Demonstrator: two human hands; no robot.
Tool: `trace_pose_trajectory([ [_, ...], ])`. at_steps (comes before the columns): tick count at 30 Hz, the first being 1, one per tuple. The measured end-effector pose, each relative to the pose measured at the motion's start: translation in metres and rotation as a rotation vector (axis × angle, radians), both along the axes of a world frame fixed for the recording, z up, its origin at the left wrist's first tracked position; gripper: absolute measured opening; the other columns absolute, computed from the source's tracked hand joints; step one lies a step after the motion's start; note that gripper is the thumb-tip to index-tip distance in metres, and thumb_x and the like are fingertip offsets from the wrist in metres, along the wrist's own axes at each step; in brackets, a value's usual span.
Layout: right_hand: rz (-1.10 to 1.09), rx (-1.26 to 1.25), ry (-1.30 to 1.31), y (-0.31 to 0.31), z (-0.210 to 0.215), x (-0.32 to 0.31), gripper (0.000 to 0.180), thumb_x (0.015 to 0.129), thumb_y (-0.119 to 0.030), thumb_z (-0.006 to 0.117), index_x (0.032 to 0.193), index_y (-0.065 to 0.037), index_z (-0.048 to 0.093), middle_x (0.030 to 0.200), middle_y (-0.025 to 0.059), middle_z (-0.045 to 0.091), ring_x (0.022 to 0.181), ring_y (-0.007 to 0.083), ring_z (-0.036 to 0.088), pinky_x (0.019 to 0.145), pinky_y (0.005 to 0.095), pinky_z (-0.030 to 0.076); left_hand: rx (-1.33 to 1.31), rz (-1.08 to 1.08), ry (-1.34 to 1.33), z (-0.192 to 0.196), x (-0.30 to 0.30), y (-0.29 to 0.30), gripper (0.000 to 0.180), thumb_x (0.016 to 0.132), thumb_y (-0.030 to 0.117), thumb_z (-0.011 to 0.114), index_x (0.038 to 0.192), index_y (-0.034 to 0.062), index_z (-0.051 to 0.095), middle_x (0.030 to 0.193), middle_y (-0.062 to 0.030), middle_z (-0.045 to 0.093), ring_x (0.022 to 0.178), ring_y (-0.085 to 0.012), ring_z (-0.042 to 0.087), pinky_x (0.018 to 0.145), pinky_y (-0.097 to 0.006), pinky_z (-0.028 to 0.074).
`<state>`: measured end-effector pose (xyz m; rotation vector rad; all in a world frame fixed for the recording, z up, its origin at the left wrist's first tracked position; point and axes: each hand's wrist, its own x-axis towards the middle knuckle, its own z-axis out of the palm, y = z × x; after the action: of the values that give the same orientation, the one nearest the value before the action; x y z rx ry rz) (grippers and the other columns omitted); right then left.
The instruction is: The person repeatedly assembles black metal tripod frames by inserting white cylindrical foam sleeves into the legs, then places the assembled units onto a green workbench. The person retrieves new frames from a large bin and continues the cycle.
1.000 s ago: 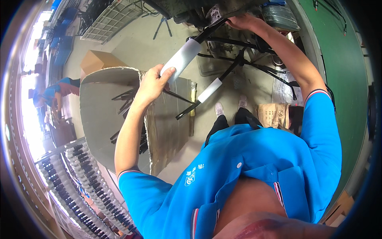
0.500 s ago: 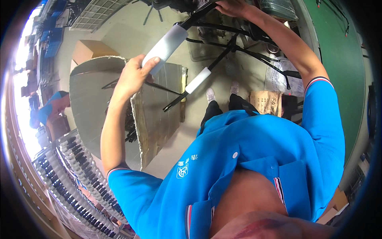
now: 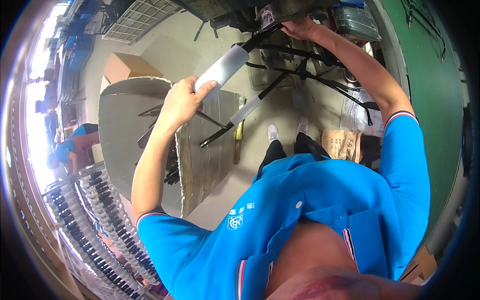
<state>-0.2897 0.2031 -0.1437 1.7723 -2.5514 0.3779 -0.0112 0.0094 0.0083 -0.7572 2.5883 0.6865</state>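
Note:
My left hand is wrapped round the near end of a white sleeve, thumb along its top. The sleeve sits on a bar of a black tubular frame, which slants up towards a dark machine. At the machine, my right hand is closed on the bar's far end; its fingertips are partly hidden. Lower down, a second, thinner white sleeve is on another black bar, whose near end hangs by the cardboard. More black bars branch off below my right forearm.
A large cardboard sheet stands at left, with black rods behind it. Beyond it is a cardboard box. Racked black-and-white parts fill the lower left, near another person. A green surface runs along the right; a brown paper sack lies near my feet.
The view has shifted, so most things appear lower and further right. Both hands keep their hold on the frame, with the sleeve's angle about the same. The other person has bent lower.

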Motion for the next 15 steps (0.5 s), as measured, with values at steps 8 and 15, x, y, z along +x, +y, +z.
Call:
trace_pose_trajectory([
  [8,-0.065,0.133,-0.083,0.017,0.023,-0.007,0.044,0.084,-0.022,0.056,0.126,-0.012,0.048,0.11,0.0122,0.06,0.106,0.0305,0.056,0.088,0.0397,0.045,0.015,0.002,0.093,-0.045,0.004,-0.017,0.058,0.083,0.058,0.054,0.083,0.0004,0.06,0.061,-0.0122,0.061,0.064,-0.0259,0.064,0.066,-0.038,0.048],
  [15,-0.247,0.173,-0.513,0.205,0.015,-0.002,0.058,0.071,-0.033,0.074,0.117,-0.005,0.053,0.098,0.0122,0.065,0.092,0.0227,0.062,0.079,0.037,0.046,-0.049,-0.038,0.118,-0.053,0.007,-0.02,0.062,0.082,0.061,0.051,0.083,-0.0004,0.06,0.065,-0.0179,0.061,0.072,-0.0356,0.062,0.068,-0.043,0.046],
])
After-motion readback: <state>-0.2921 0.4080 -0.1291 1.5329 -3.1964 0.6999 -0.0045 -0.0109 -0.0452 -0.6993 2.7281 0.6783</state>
